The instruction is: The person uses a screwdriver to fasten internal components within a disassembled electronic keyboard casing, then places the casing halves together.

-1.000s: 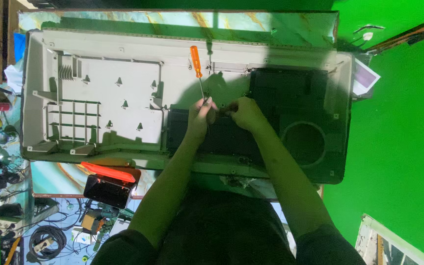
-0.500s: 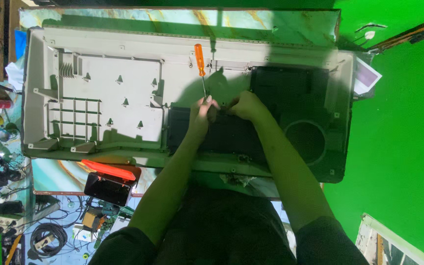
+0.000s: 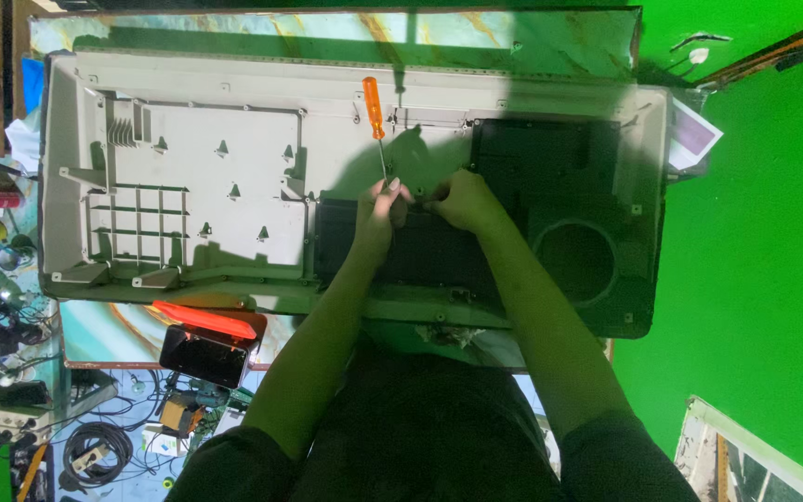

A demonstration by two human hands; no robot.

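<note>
Green backdrop is filling the right side of the view, and a marbled bench (image 3: 234, 37) is carrying one long grey plastic housing (image 3: 188, 186) laid open side up; one black panel (image 3: 550, 186) with a single round opening (image 3: 573, 260) is sitting in the housing's right half. One orange-handled screwdriver (image 3: 375, 116) is being held nearly upright by the left hand (image 3: 385, 209); its grip is being clenched around the lower shaft, with the handle standing free above the fingers and the tip hidden behind them, over the edge where the black panel is meeting the grey plastic. The right hand (image 3: 462, 200) is being pressed against the black panel just beside the left hand; its fingers are curled, and whether anything is being grasped in that grip cannot be told. Two bare forearms are reaching up from the bottom of the view. One flat red-orange tool (image 3: 204, 319) is lying at the housing's near edge, and one dark phone (image 3: 204, 357) is lying just below it; coils of cable (image 3: 95, 451) and small parts are being left scattered at the lower left. One white and purple card (image 3: 694, 135) is showing past the housing's right end.
</note>
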